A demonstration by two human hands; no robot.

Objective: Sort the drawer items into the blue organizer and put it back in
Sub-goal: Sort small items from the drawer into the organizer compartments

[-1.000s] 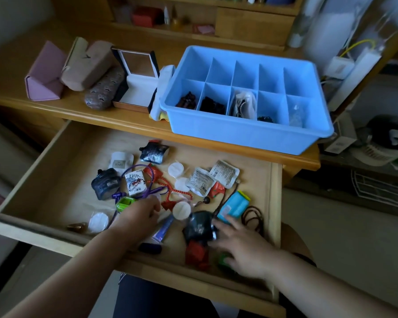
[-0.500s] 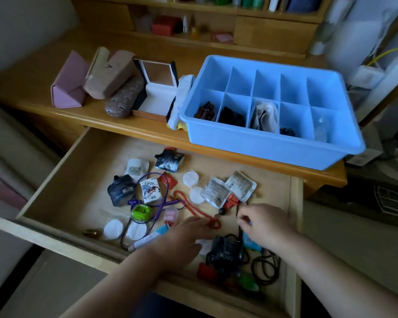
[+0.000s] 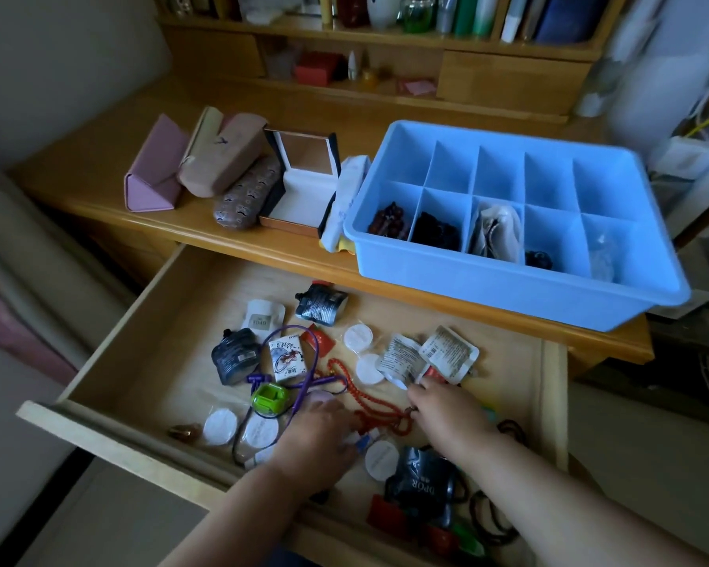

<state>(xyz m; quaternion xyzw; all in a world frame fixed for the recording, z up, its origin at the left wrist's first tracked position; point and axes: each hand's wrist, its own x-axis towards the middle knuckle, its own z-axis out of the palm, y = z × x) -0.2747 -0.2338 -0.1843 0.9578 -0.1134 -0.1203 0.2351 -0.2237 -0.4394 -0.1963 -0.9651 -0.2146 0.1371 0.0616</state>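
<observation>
The blue organizer [image 3: 508, 296] stands on the desktop at the right. Its front-row compartments hold dark beads, black items, a white pouch and a clear bag, and its back row is bare. Below it the wooden drawer [image 3: 111, 435] is pulled open and strewn with sachets [image 3: 447, 354], white round pads [image 3: 220, 427], black pouches [image 3: 234, 356], a green gadget [image 3: 269, 399] and a purple cord. A red bead string [image 3: 379, 411] lies between my hands. My right hand [image 3: 447, 415] pinches its right end. My left hand [image 3: 320, 431] curls its fingers onto the left loop.
Glasses cases [image 3: 222, 165] and an open mirror box [image 3: 303, 178] sit on the desktop left of the organizer. A shelf of bottles and books runs along the back. A black pouch [image 3: 422, 480] and black hair ties [image 3: 504, 509] lie at the drawer's front right.
Both hands have moved from the drawer's front edge deeper into the drawer and closed in on the red bead string. My view has tilted up, so more of the shelf shows.
</observation>
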